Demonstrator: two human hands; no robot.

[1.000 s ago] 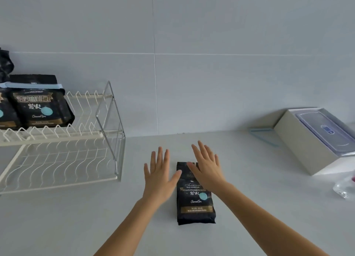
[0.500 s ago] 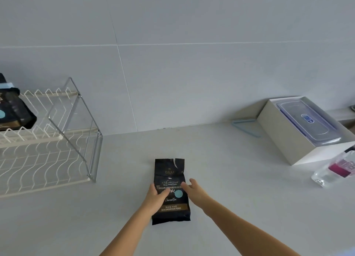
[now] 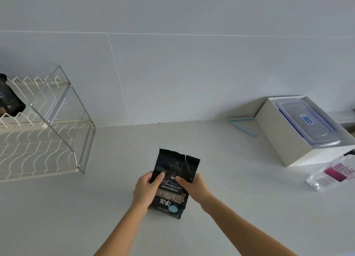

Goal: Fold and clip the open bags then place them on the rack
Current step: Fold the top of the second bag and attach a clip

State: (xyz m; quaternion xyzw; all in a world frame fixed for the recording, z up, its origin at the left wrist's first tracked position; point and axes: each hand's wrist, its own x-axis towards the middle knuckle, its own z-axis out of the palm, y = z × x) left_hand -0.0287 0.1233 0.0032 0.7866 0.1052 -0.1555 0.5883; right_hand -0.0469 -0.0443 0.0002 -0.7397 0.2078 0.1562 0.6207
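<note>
A black coffee bag (image 3: 173, 184) with a torn, open top stands tilted upright on the grey counter, low in the middle of the view. My left hand (image 3: 145, 190) grips its left edge with the thumb across the front. My right hand (image 3: 192, 185) grips the right edge the same way. The white wire rack (image 3: 38, 132) stands at the left, and another black bag (image 3: 9, 100) sits on its upper shelf at the frame's edge. A light blue clip (image 3: 243, 126) lies by the wall at the right.
A white box (image 3: 284, 140) holding a clear lidded container (image 3: 305, 123) sits at the right. A clear packet with a pink label (image 3: 334, 172) lies in front of it. The tiled wall runs behind the counter (image 3: 240, 179).
My hands went from lying flat over the bag to gripping its two sides. The bag has been raised from flat to standing. The view has shifted right, so the rack sits further left.
</note>
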